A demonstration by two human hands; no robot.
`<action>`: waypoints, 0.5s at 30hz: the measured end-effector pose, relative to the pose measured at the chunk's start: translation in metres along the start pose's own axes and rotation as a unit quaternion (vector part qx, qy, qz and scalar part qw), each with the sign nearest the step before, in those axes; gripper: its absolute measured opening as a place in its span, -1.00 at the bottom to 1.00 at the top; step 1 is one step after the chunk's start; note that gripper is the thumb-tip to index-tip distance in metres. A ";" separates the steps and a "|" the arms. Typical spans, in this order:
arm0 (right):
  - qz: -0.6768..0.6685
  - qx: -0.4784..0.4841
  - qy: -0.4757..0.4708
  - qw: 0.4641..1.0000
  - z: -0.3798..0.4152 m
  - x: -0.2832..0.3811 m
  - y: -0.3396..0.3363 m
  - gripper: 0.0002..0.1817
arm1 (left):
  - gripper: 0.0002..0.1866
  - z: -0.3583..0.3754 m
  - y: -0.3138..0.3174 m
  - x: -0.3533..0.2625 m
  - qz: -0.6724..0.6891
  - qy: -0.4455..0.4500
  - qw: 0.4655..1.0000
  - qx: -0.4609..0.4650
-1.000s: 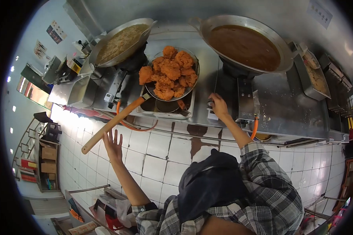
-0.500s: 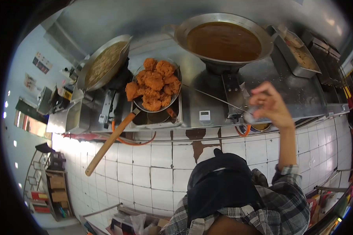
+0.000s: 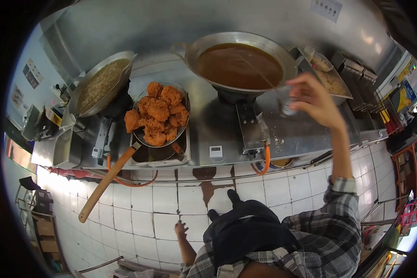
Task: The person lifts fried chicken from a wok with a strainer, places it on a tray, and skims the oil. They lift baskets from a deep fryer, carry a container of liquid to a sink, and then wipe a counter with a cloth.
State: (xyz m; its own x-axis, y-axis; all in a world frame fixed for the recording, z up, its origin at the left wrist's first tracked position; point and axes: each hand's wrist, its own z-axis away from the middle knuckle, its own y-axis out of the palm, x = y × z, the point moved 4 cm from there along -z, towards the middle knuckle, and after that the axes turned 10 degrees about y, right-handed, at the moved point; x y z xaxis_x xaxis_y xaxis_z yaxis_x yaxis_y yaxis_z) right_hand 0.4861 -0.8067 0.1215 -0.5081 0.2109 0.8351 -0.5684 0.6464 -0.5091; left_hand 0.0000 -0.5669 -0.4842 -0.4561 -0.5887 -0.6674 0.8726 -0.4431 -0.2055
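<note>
My right hand pinches the round head of a long-stemmed probe thermometer between thumb and fingers. Its thin stem slants up and left over the large wok, overlapping the brown oil inside. Down by my side, over the floor, my left hand hangs with loosely parted fingers and holds nothing. Fried chicken pieces are heaped in a round strainer with a long wooden handle, which rests over a fryer basin left of the wok.
A second wok with bubbling oil stands at the left, near a rectangular steel container. Right of the large wok is a tray of pale food. A small white timer and an orange gas hose are at the counter's front.
My right hand has lifted the thermometer from the counter's front edge, bringing its stem over the large wok. My left hand has come into view, and the view has shifted.
</note>
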 end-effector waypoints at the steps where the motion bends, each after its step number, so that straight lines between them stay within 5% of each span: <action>1: 0.013 0.012 -0.016 1.000 -0.021 -0.024 0.007 -0.52 | -0.55 0.031 0.004 -0.033 0.001 -0.003 1.000 -0.022; 4: 0.024 0.025 -0.015 0.999 -0.063 -0.085 0.015 -0.54 | -0.55 0.021 -0.004 -0.001 0.054 0.059 0.996 -0.048; 15: 0.010 0.046 0.042 0.998 -0.079 -0.079 0.017 -0.55 | -0.51 0.151 0.005 0.165 0.077 -0.174 0.978 -0.088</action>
State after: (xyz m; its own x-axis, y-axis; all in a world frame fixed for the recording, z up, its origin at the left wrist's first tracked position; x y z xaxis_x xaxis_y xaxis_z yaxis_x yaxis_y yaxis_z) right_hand 0.5677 -0.7548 0.0631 -0.4655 0.2857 0.8376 -0.6180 0.5726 -0.5388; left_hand -0.0967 -0.7681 -0.4872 -0.3219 -0.8474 -0.4223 0.9382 -0.2255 -0.2627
